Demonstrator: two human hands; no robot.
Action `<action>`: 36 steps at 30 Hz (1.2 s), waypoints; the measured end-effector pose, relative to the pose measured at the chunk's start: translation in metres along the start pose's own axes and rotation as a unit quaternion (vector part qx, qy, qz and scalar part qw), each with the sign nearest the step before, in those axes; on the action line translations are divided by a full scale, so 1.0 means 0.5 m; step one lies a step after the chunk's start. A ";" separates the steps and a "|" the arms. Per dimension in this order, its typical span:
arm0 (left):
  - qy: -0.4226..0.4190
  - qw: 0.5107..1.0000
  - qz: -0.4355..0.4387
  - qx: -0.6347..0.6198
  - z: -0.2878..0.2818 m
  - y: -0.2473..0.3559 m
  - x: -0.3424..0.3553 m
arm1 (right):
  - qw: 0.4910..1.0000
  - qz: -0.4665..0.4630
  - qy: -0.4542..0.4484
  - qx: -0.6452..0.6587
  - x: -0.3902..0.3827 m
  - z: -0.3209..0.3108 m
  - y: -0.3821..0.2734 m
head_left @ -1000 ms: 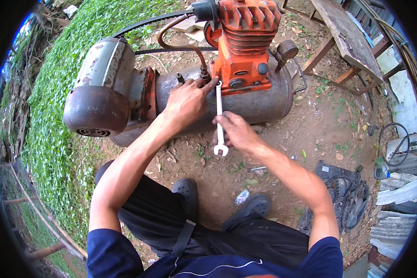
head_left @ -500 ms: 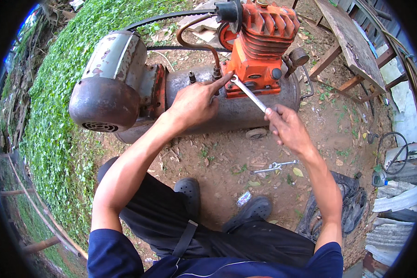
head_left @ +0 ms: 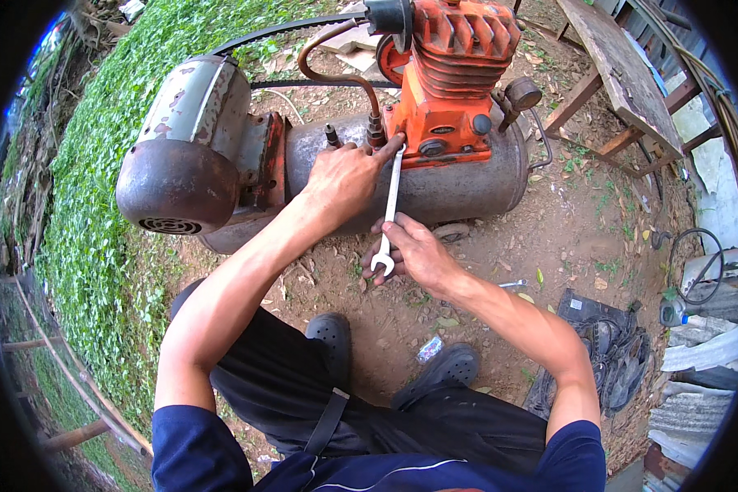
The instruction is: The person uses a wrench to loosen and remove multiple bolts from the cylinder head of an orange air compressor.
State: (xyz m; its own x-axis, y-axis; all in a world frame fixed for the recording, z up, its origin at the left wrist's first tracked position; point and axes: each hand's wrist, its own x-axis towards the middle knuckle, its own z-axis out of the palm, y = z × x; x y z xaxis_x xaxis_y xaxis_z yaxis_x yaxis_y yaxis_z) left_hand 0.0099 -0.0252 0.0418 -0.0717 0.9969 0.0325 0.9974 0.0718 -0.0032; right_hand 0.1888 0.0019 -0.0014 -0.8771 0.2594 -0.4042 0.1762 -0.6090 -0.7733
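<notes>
My right hand (head_left: 425,256) is closed round the lower shaft of a silver combination wrench (head_left: 394,190), whose open jaw sticks out below the fingers. The wrench's ring end sits at the lower left corner of the orange compressor pump (head_left: 444,102), on a base bolt hidden under it. My left hand (head_left: 342,179) is closed there, its index finger stretched along and pressing on the ring end, the other fingers folded. Under the pump lies the grey air tank (head_left: 459,187). A copper-coloured pipe (head_left: 336,78) runs down to a fitting beside my left fingers.
A worn electric motor (head_left: 180,139) stands left on the tank, with a drive belt (head_left: 279,31) behind. Another wrench (head_left: 512,284) lies on the dirt, partly behind my right forearm. A black bag (head_left: 603,344) lies right. A wooden table (head_left: 619,74) stands at far right.
My right hand has swung the wrench's free end left and toward me, so the shaft now points nearly straight at me. My left hand stays at the ring end.
</notes>
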 end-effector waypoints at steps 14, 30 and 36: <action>-0.073 0.989 -0.050 -0.119 -0.033 0.005 -0.015 | 0.942 -0.084 0.145 -0.291 -0.097 -0.180 -0.157; -0.045 0.998 -0.027 -0.017 -0.007 0.006 0.008 | 0.995 0.007 -0.011 -0.098 -0.013 -0.007 0.026; -0.098 0.990 -0.068 -0.081 -0.019 0.012 -0.004 | 0.973 -0.004 0.130 -0.191 -0.083 -0.221 -0.041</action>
State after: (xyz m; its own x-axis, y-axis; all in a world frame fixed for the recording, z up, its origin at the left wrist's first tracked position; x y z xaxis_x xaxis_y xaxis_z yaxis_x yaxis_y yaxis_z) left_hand 0.0160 -0.0272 0.0514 -0.1882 0.9669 -0.1723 0.9652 0.2145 0.1495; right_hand 0.2711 0.0867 -0.0226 -0.7454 0.4746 -0.4682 0.3656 -0.2964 -0.8823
